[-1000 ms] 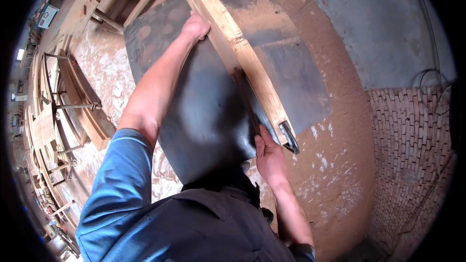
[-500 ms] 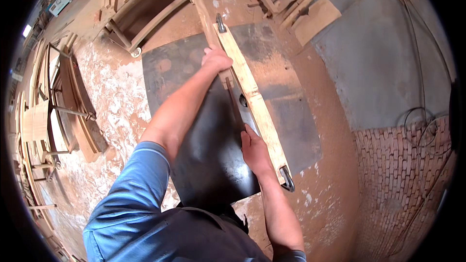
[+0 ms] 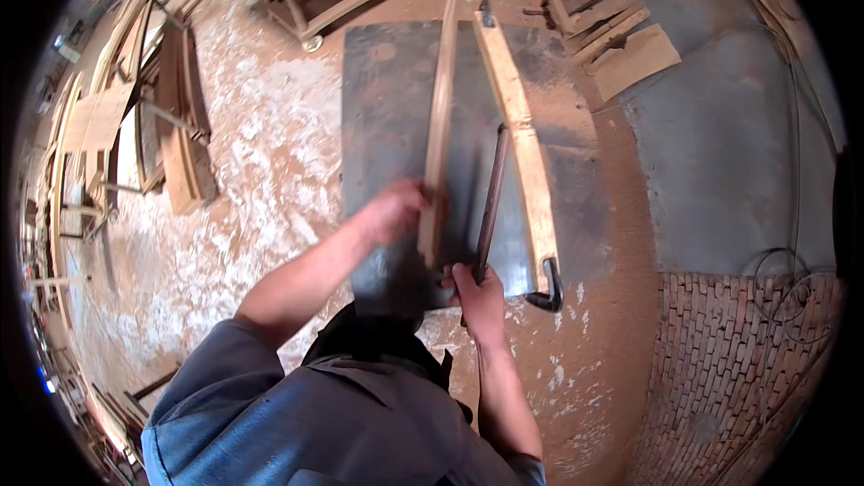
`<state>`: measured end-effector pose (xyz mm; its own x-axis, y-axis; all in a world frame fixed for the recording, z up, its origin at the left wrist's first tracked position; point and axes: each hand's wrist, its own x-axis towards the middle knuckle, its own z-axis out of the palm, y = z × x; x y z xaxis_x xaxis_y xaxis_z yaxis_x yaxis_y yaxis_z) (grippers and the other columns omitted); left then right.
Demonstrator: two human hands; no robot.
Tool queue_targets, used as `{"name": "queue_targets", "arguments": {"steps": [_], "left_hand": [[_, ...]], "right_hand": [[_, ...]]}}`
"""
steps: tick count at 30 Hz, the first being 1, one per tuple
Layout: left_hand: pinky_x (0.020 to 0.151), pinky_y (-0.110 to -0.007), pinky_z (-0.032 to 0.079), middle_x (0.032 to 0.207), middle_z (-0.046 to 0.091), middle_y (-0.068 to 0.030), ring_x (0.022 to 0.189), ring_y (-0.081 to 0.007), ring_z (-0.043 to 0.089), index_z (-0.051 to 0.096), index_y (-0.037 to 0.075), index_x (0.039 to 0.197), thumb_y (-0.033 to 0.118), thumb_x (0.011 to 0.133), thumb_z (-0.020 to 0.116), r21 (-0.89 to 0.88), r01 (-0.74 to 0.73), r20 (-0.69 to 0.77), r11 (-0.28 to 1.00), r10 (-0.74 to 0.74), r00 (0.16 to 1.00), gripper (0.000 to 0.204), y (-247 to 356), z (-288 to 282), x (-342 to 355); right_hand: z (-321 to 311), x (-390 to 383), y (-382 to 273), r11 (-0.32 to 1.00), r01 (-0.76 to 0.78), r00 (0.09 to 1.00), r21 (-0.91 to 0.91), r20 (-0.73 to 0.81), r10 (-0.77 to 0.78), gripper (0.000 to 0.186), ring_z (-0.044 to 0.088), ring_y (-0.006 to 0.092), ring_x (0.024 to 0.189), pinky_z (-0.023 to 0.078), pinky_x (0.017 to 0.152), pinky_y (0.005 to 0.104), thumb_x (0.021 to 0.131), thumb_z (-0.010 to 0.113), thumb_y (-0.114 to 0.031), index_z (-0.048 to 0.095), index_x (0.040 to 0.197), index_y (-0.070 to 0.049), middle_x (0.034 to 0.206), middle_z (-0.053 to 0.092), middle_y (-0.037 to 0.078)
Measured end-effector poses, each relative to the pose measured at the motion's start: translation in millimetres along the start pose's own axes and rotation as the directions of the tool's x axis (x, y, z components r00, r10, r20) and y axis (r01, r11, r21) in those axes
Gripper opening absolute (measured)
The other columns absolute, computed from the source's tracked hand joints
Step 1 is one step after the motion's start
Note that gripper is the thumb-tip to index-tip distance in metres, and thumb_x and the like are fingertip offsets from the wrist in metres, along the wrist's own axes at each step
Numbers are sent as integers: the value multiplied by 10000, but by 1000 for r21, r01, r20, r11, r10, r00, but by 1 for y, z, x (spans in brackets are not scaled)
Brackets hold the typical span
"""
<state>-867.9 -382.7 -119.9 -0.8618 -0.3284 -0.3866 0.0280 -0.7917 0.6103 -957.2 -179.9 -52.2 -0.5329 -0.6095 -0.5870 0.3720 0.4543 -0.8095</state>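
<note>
My left hand (image 3: 400, 209), a little blurred, is closed around the lower part of a long brown wooden strip (image 3: 440, 99), which slants over the dark metal sheet-topped table (image 3: 382, 81). Lower and to the right, my right hand (image 3: 480, 299) grips a slim dark metal rod (image 3: 490, 202). The rod points away from me and its far end bends near the pale beam. That pale wooden beam (image 3: 522, 130) lies lengthwise on the tabletop, with a dark clamp (image 3: 487, 11) at its far end and another clamp (image 3: 547, 286) at its near end.
A wheeled wooden frame (image 3: 355, 2) stands beyond the table. Wooden boards (image 3: 175, 117) lean on a rack at the left. Loose wood pieces (image 3: 612, 22) lie at the far right, near a grey floor area (image 3: 720, 153) crossed by cables. Brick paving (image 3: 720, 351) lies at the lower right.
My left hand has drawn the wooden strip toward me and away from the pale beam. My right hand has come nearer my body with the rod, which is apart from the strip's end. The view has shifted.
</note>
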Motion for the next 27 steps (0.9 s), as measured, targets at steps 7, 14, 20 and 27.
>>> {"name": "queue_targets", "arguments": {"steps": [7,14,20,27], "left_hand": [[802,-318,530,1100,654,-126,906,-173,649,535,-5,1271,131,935,571,715,-22,-105,699,139,985,364,-39,21,-91],[425,-260,440,730,581,-55,544,-119,542,557,-8,1062,202,1002,501,311,-78,-733,947,292,614,225,70,-154,-49],[394,-275,421,716,551,-60,493,-148,531,533,-7,996,328,1006,484,329,26,-691,944,222,689,339,124,-245,74],[344,-382,398,504,500,-85,407,-210,521,562,1,631,268,922,508,637,308,-654,707,283,702,399,152,-320,186]], "right_hand": [[-25,-57,58,973,-146,986,-180,52,157,224,591,158,503,460,406,279,883,613,-160,581,1027,8,709,634,110],[-54,-82,71,982,-141,990,-128,-2,142,218,582,144,508,457,427,264,870,567,-75,543,1064,21,732,647,100],[-23,-97,65,929,-286,948,-234,-207,239,246,597,109,565,461,493,238,828,655,-85,562,1044,-14,768,684,80],[30,-111,73,953,-258,885,-159,-435,167,345,500,66,620,443,557,243,747,808,-76,518,933,-54,724,562,-10]]}}
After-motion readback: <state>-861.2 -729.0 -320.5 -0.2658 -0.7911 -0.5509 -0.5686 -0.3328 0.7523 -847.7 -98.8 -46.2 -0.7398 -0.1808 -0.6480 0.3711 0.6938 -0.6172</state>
